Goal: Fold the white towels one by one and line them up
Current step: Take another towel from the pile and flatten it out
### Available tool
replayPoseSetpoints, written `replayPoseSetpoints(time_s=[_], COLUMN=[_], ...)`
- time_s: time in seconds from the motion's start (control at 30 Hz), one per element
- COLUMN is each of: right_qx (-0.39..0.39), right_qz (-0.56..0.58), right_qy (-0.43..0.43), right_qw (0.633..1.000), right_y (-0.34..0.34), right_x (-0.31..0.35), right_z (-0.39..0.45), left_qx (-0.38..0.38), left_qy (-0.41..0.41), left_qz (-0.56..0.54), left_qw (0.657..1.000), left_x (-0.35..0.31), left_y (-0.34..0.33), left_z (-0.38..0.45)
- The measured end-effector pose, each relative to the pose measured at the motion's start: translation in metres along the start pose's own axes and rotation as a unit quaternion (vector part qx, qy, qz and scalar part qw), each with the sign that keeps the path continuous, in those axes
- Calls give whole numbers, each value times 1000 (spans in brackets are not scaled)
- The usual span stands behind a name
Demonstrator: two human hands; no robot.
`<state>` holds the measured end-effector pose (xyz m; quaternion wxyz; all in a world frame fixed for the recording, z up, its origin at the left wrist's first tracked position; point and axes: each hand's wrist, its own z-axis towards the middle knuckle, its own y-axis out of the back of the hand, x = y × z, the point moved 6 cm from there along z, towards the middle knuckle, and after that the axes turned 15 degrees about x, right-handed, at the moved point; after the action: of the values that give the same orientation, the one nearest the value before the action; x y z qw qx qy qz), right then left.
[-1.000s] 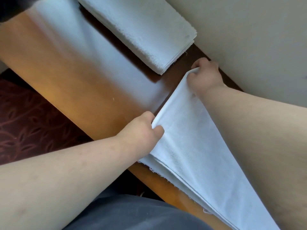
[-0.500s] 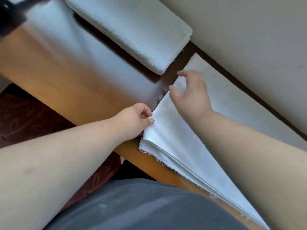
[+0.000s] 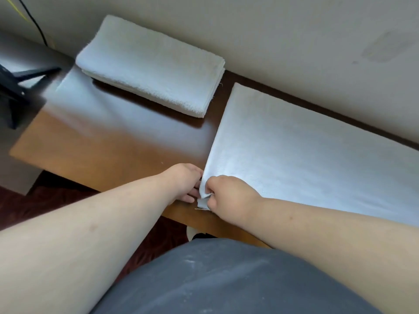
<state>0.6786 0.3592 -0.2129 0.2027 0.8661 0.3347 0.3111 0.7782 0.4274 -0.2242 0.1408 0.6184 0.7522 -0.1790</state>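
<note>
Both hands meet at the near left corner of the flat towel (image 3: 306, 155). The right hand (image 3: 229, 196) pinches that corner, fingers curled round a small lifted flap, likely to peel one layer free. The left hand (image 3: 183, 182) sits just beside the pinch, fingers against the edge; whether it grips is hidden. Away from the pinch, the cloth lies smooth, thin and rectangular along the wall (image 3: 294, 41). Beyond it, a thick, fluffy folded towel (image 3: 152, 64) rests on the glossy wooden table (image 3: 102, 150), probably starting the line.
</note>
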Motion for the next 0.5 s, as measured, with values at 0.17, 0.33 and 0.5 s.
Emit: replayPoseSetpoints(time_s=[0.17,0.33,0.5], right_qx=[-7,49,-28], right_qz=[17,26,216], right_qy=[25,61,16], right_qw=[1000,997,976], right_y=[-5,-4,-1], right_x=[-1,-2,-61], right_z=[2,10,-39], left_qx=[-42,-80,-164], left_qy=[-24,-36,0], left_qz=[45,186,338], left_qw=[998,979,927], left_x=[-11,-3,-17], left_y=[4,15,19], left_z=[11,22,22])
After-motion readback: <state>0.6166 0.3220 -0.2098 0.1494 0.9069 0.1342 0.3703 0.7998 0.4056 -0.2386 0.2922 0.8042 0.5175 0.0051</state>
